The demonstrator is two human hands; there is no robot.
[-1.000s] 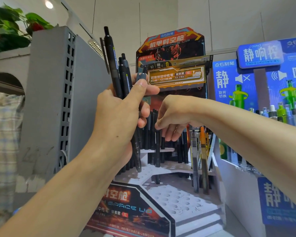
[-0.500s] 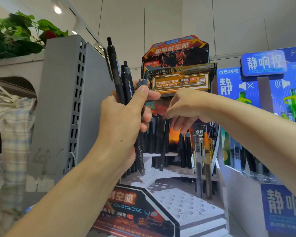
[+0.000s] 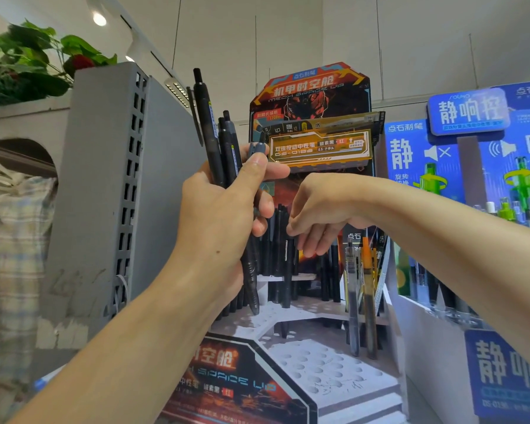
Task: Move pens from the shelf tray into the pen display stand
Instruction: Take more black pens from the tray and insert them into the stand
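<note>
Pen display stand [image 3: 334,356] header reads "MECH SPACE UP"; orange label [image 3: 320,147], perhaps "DS-0186".

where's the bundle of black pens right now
In the head view, left of centre, the bundle of black pens is gripped upright in the left hand, just in front of the pen display stand, beside the right hand.

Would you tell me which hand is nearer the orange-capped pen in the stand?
Right. The right hand hovers just left of the orange-capped pen; the left hand, gripping a bundle of black pens, is farther left.
</note>
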